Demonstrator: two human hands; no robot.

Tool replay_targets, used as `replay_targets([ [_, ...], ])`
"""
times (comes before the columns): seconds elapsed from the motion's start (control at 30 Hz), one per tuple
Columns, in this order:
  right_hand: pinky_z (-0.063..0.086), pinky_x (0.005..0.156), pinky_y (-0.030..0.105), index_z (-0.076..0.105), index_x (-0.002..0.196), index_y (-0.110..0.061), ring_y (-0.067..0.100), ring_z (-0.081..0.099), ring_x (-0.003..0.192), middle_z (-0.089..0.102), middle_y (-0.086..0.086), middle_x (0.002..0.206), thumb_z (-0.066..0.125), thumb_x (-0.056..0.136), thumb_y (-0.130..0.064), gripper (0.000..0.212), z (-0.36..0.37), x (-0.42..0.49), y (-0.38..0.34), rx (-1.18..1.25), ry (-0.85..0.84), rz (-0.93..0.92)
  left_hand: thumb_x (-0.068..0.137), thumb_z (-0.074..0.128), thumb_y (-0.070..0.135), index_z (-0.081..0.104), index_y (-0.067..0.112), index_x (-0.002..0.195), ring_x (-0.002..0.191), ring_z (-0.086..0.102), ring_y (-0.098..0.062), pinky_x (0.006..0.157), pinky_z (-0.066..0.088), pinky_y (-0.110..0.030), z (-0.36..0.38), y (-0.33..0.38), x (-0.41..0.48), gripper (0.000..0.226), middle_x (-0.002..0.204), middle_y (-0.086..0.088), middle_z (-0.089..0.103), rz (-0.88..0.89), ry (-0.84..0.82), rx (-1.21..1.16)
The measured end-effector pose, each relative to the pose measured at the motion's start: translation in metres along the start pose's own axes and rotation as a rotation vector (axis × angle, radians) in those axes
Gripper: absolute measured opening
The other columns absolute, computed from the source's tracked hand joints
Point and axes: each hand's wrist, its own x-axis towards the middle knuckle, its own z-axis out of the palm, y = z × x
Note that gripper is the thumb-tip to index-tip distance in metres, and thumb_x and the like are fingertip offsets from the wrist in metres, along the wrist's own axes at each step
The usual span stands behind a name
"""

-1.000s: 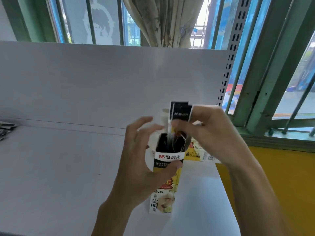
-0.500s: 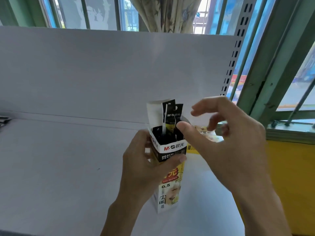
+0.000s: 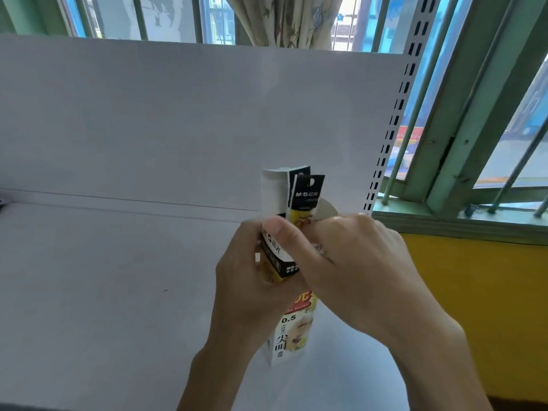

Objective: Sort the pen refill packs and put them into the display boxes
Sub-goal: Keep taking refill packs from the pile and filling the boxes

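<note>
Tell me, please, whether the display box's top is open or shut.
Open: the box has its white flap standing up, and refill packs stick out of its top.

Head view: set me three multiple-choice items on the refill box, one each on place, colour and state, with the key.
1. Where are the packs?
A. Standing in the box, tops sticking out
B. Flat on the shelf
C. On the window sill

2. What colour are the packs' top ends?
A. Red
B. Black
C. Green

3. How is the box's top?
A. Taped shut
B. Folded closed
C. Open, flap up

Key: 1 A, the packs rise out of the box's mouth. 2 B, their top ends are black with white print. 3 C, the white flap stands upright beside the packs.
</note>
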Motion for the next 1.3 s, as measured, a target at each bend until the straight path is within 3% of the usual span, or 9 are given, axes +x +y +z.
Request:
replay_targets([
  [0.17, 0.033, 0.044, 0.009, 0.067, 0.082, -0.034, 0.005, 0.04, 0.038, 0.052, -0.02, 0.046, 0.061, 0.077, -0.042, 0.011, -0.017, 0.008, 0.029, 0.502, 0.333, 0.046, 0.05, 0.086, 0.037, 0.06, 0.035, 0.09, 0.084, 0.063, 0.003, 0.065, 0.051, -0.011, -0.003, 0.001, -0.001, 0.047, 0.087, 0.022, 0.068, -0.045, -0.065, -0.044],
  [0.3, 0.038, 0.043, 0.015, 0.062, 0.086, -0.036, 0.006, 0.038, 0.041, 0.063, -0.028, 0.088, 0.071, 0.069, -0.028, 0.021, -0.012, 0.022, 0.036, 0.562, 0.133, 0.061, 0.043, 0.071, 0.054, 0.062, 0.039, 0.089, 0.084, 0.064, 0.004, 0.066, 0.052, -0.012, -0.004, 0.005, 0.0, 0.049, 0.087, 0.024, 0.069, -0.044, -0.095, -0.052],
  [0.47, 0.031, 0.041, 0.013, 0.062, 0.081, -0.036, 0.007, 0.033, 0.039, 0.065, -0.022, 0.085, 0.074, 0.069, -0.021, 0.023, -0.009, 0.026, 0.039, 0.581, 0.127, 0.009, 0.04, 0.07, 0.057, 0.062, 0.039, 0.088, 0.084, 0.065, 0.004, 0.065, 0.052, -0.012, -0.008, 0.004, 0.003, 0.052, 0.088, 0.024, 0.069, -0.074, -0.116, -0.053],
  [0.63, 0.053, 0.055, 0.029, 0.068, 0.08, -0.03, 0.016, 0.06, 0.053, 0.068, -0.008, 0.075, 0.07, 0.077, -0.01, 0.021, -0.001, 0.025, 0.039, 0.634, 0.042, 0.044, 0.041, 0.071, 0.053, 0.062, 0.038, 0.086, 0.082, 0.064, 0.004, 0.065, 0.052, -0.013, -0.007, 0.003, 0.003, 0.048, 0.086, 0.022, 0.069, -0.078, -0.125, -0.083],
  [0.8, 0.05, 0.058, 0.023, 0.072, 0.083, -0.031, 0.006, 0.055, 0.067, 0.061, -0.016, 0.075, 0.059, 0.08, -0.01, 0.025, -0.014, 0.036, 0.024, -0.004, -0.088, 0.034, 0.044, 0.071, 0.053, 0.062, 0.037, 0.088, 0.084, 0.064, 0.002, 0.065, 0.052, -0.015, -0.002, 0.001, 0.006, 0.048, 0.086, 0.021, 0.069, -0.061, -0.132, -0.063],
  [0.93, 0.044, 0.056, 0.022, 0.072, 0.082, -0.036, -0.008, 0.051, 0.059, 0.068, -0.016, 0.079, 0.067, 0.075, -0.028, 0.012, -0.031, 0.03, 0.022, 0.131, -0.147, 0.031, 0.045, 0.07, 0.055, 0.061, 0.038, 0.09, 0.084, 0.064, 0.002, 0.067, 0.054, -0.017, -0.004, 0.0, 0.005, 0.05, 0.087, 0.021, 0.069, -0.049, -0.134, -0.061],
  [1.1, 0.053, 0.062, 0.029, 0.072, 0.083, -0.03, 0.007, 0.056, 0.063, 0.068, -0.011, 0.074, 0.052, 0.077, -0.037, 0.022, -0.021, 0.016, 0.005, 0.041, -0.094, 0.068, 0.044, 0.07, 0.054, 0.059, 0.041, 0.09, 0.085, 0.064, 0.001, 0.067, 0.054, -0.019, -0.008, -0.003, 0.006, 0.049, 0.087, 0.021, 0.068, -0.075, -0.12, -0.083],
  [1.2, 0.043, 0.05, 0.031, 0.066, 0.069, -0.019, 0.015, 0.054, 0.06, 0.063, 0.001, 0.065, 0.035, 0.079, -0.044, 0.041, -0.016, 0.01, -0.004, 0.043, -0.103, 0.101, 0.044, 0.07, 0.049, 0.058, 0.04, 0.087, 0.083, 0.063, 0.001, 0.063, 0.052, -0.015, -0.009, -0.002, 0.006, 0.045, 0.085, 0.023, 0.066, -0.063, -0.121, -0.09],
  [1.3, 0.027, 0.046, 0.027, 0.045, 0.065, -0.019, 0.012, 0.043, 0.055, 0.047, -0.002, 0.06, 0.026, 0.092, -0.035, 0.036, -0.007, 0.015, -0.007, -0.102, -0.099, 0.008, 0.051, 0.072, 0.03, 0.057, 0.031, 0.082, 0.076, 0.062, 0.0, 0.06, 0.05, -0.014, -0.008, -0.003, 0.007, 0.035, 0.078, 0.02, 0.065, -0.048, -0.113, -0.081],
])
